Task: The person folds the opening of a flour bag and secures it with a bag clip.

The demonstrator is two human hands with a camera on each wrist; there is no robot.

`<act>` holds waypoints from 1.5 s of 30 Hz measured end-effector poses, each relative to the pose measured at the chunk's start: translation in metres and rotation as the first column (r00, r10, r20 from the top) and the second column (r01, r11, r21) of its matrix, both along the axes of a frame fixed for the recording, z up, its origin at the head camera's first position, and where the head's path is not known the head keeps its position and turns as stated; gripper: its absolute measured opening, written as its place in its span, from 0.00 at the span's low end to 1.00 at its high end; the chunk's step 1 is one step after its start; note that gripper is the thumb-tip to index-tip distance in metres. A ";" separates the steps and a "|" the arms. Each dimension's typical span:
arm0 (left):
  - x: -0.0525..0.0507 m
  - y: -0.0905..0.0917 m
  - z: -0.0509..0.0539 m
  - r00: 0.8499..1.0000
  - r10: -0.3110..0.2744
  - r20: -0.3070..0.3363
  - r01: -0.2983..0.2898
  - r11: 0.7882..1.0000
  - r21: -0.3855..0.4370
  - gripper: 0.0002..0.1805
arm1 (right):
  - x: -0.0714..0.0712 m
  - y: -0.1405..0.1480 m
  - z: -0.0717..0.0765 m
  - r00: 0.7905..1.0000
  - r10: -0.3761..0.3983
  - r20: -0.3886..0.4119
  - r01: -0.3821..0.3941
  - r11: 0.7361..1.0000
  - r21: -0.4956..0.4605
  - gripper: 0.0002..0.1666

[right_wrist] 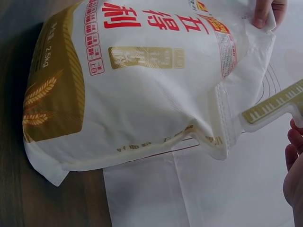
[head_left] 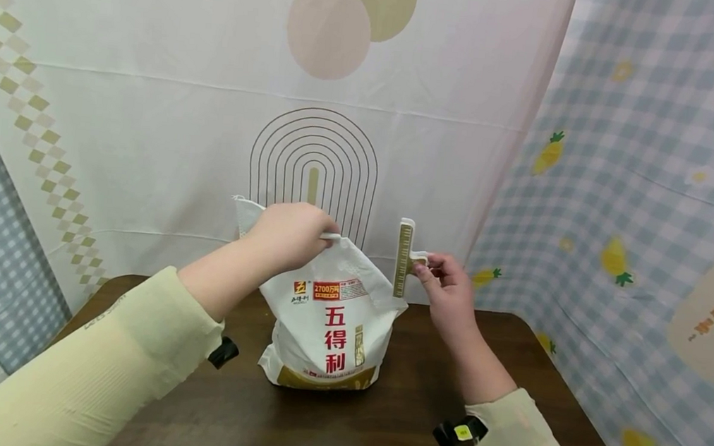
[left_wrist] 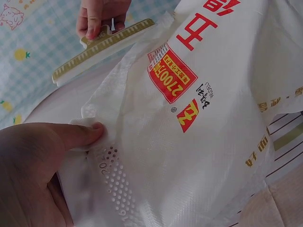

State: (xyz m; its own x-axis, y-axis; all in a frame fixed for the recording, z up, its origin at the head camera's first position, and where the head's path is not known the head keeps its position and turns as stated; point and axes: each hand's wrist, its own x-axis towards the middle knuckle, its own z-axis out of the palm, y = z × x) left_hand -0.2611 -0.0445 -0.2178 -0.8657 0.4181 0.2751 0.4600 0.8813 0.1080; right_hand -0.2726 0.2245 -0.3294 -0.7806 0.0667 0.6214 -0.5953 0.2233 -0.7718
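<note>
A white flour bag (head_left: 304, 317) with red characters stands upright on the table, its top edge slanting. My left hand (head_left: 292, 237) pinches that top edge between thumb and fingers; the left wrist view shows the thumb (left_wrist: 87, 135) on the folded rim. In my right hand (head_left: 452, 299) is a gold and white bag clip (head_left: 402, 262), held by its handle at the bag's right side. The clip's long bar stands near upright in the head view. In the right wrist view the clip (right_wrist: 272, 104) is close to the bag's upper corner; whether they touch, I cannot tell.
The dark wooden table (head_left: 207, 408) carries the bag. Behind it hangs a white patterned cloth (head_left: 167, 135), and a blue checked cloth (head_left: 582, 271) with pineapples hangs at the right. Each wrist wears a black strap.
</note>
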 end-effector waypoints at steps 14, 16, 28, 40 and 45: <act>-0.001 0.000 0.001 1.000 0.001 0.000 -0.001 1.000 0.000 0.11 | -0.001 -0.004 -0.002 0.998 -0.034 0.051 0.026 0.990 0.140 0.09; -0.001 0.000 0.001 1.000 -0.001 0.001 0.001 1.000 0.000 0.11 | -0.001 -0.005 -0.001 0.999 -0.030 0.043 0.023 0.987 0.161 0.09; 0.000 0.000 0.000 1.000 -0.003 -0.001 0.003 1.000 -0.004 0.11 | -0.005 -0.003 0.001 1.000 0.020 0.015 -0.024 0.958 0.286 0.07; -0.002 0.001 0.000 1.000 -0.005 -0.002 0.005 1.000 -0.004 0.11 | -0.006 -0.005 0.007 0.997 0.071 -0.016 -0.058 0.910 0.411 0.05; -0.002 0.001 0.001 1.000 -0.008 -0.002 0.008 1.000 0.000 0.11 | -0.005 -0.004 0.011 0.998 0.056 -0.011 -0.044 0.877 0.478 0.05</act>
State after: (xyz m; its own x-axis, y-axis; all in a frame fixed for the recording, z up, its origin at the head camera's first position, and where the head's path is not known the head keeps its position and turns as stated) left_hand -0.2627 -0.0437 -0.2171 -0.8617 0.4250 0.2773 0.4672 0.8777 0.1068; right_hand -0.2779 0.2201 -0.3183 -0.7598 -0.2814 0.5861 -0.6321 0.5302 -0.5650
